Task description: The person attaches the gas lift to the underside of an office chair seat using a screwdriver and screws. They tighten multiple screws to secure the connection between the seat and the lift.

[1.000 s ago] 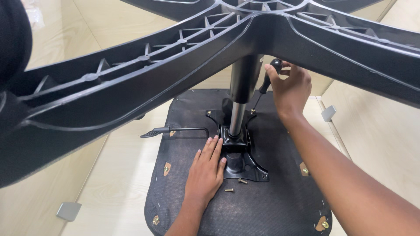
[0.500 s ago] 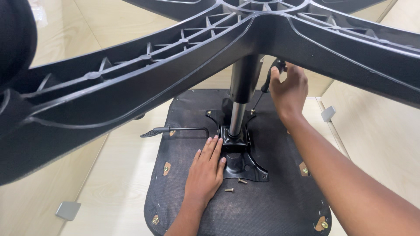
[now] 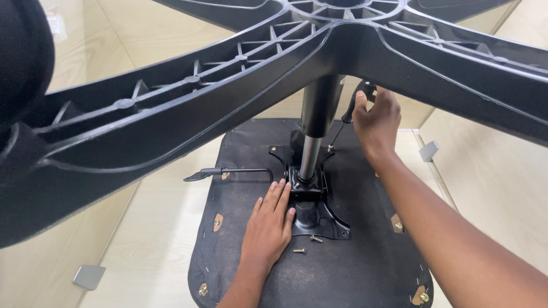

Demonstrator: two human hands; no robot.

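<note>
An office chair lies upside down with the black underside of its seat (image 3: pixel 365 268) facing me. My left hand (image 3: pixel 268 225) rests flat on the seat, fingers against the black metal mechanism plate (image 3: pixel 317 217). My right hand (image 3: pixel 377 122) grips the black handle of a screwdriver (image 3: pixel 338 132), whose thin shaft slants down to a brass screw at the plate's far corner. The gas cylinder (image 3: pixel 317 122) rises from the plate to the five-arm star base (image 3: pixel 228 97). Two loose brass screws (image 3: pixel 307 245) lie by my left hand.
A black height lever (image 3: pixel 228 171) sticks out left of the plate. A dark caster wheel (image 3: pixel 23 63) fills the top left corner. Brass fittings sit near the seat's edges. Grey metal pieces (image 3: pixel 88 276) (image 3: pixel 428 151) lie on the pale wood floor.
My right hand has shifted slightly on the screwdriver handle. My left hand and the chair have stayed where they were.
</note>
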